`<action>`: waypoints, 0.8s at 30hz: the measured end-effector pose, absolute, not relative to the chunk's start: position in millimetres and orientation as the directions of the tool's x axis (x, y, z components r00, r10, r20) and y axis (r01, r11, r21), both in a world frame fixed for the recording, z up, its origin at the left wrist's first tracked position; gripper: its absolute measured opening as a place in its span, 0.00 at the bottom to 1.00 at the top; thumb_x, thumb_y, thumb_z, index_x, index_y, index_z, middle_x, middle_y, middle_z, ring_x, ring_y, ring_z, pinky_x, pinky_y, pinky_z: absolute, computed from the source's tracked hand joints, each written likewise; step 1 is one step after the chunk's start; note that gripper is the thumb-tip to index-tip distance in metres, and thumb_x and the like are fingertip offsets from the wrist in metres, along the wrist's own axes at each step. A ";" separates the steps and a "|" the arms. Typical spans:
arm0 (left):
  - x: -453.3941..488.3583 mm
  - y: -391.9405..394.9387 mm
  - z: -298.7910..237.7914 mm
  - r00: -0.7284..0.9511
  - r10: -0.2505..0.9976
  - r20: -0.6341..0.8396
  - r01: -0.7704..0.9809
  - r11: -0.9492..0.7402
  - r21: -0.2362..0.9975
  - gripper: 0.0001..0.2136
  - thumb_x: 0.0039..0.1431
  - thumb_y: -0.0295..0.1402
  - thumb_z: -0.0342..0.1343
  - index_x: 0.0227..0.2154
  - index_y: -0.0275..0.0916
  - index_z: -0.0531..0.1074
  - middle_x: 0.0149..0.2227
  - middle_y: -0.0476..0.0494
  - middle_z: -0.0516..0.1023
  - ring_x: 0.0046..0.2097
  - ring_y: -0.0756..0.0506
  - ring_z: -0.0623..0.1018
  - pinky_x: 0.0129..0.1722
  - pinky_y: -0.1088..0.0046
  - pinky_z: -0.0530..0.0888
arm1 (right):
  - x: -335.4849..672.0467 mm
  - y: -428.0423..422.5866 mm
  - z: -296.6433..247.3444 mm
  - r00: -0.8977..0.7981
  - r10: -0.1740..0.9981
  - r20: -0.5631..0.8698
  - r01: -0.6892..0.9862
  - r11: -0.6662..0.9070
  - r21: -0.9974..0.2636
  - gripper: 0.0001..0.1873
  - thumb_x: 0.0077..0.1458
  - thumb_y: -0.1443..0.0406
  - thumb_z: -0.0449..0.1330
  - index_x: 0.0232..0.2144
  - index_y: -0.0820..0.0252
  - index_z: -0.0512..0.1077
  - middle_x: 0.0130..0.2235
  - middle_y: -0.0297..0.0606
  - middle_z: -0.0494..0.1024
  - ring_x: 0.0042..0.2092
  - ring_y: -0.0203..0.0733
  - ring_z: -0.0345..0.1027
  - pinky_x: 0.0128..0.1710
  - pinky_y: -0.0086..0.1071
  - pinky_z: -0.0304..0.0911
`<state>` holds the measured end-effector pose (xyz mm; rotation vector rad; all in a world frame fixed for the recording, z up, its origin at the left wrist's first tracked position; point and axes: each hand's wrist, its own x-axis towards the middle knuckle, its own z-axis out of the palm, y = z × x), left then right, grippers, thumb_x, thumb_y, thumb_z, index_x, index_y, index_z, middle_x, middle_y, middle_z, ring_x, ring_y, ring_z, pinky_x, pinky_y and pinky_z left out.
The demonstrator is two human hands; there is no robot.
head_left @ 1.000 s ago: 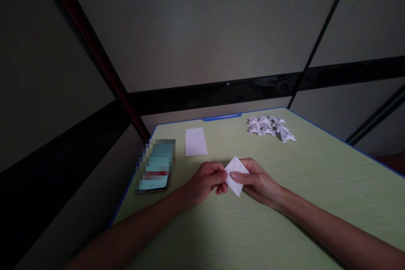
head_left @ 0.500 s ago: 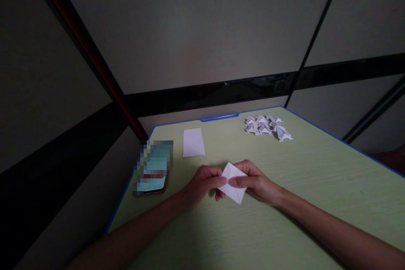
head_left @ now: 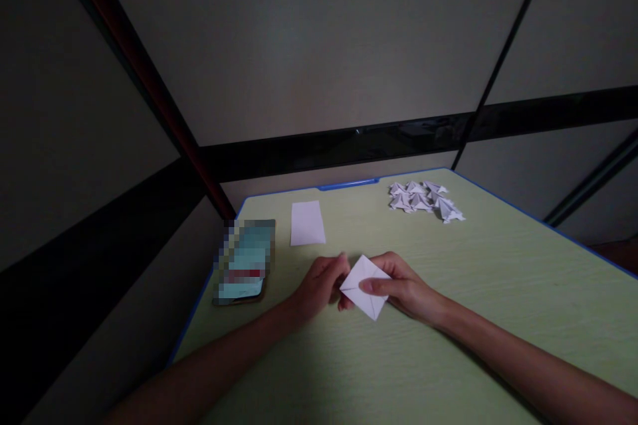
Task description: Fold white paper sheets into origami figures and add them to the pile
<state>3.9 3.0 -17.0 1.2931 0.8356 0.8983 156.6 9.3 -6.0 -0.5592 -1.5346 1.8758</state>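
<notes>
A small white folded paper [head_left: 365,286], diamond-shaped with a crease across it, is held just above the pale green table [head_left: 473,292]. My right hand [head_left: 405,287] pinches its right side, thumb on top. My left hand [head_left: 321,284] grips its left corner with curled fingers. Both forearms reach in from the bottom of the view.
A flat white paper sheet [head_left: 308,222] lies beyond my hands. A phone [head_left: 244,261] lies near the table's left edge. Several folded white paper figures [head_left: 425,199] sit in a cluster at the far right. The table has a blue rim [head_left: 349,183]; dark wall panels stand behind.
The folded paper has tipped and shifted slightly left and down between my hands. My left fingers have moved along its left corner. The other things stay where they were.
</notes>
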 end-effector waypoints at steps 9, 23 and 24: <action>3.1 2.0 -10.3 0.369 0.928 -0.045 0.000 0.048 0.999 0.18 0.43 0.44 0.52 0.11 0.35 0.61 0.10 0.55 0.59 0.13 0.57 0.57 0.14 0.80 0.53 | 153.8 11.5 -4.4 -0.572 0.819 0.043 -0.263 -0.134 -0.955 0.10 0.40 0.63 0.60 0.22 0.69 0.72 0.20 0.37 0.72 0.23 0.33 0.62 0.22 0.26 0.52; 3.0 1.6 -9.4 0.298 0.955 -0.012 -0.094 0.042 0.995 0.17 0.42 0.43 0.52 0.11 0.34 0.63 0.10 0.52 0.62 0.14 0.57 0.60 0.15 0.80 0.56 | 155.0 14.1 -1.8 -0.505 0.861 0.061 -0.373 -0.154 -0.915 0.09 0.36 0.66 0.63 0.15 0.66 0.67 0.15 0.30 0.65 0.19 0.29 0.55 0.21 0.26 0.49; 3.0 1.4 -8.2 0.283 0.959 -0.004 -0.091 0.031 0.995 0.16 0.43 0.43 0.52 0.11 0.34 0.63 0.10 0.52 0.62 0.14 0.57 0.60 0.15 0.80 0.56 | 155.7 15.4 -2.0 -0.459 0.887 0.058 -0.383 -0.138 -0.914 0.09 0.36 0.66 0.63 0.14 0.65 0.66 0.14 0.29 0.64 0.19 0.28 0.54 0.21 0.25 0.47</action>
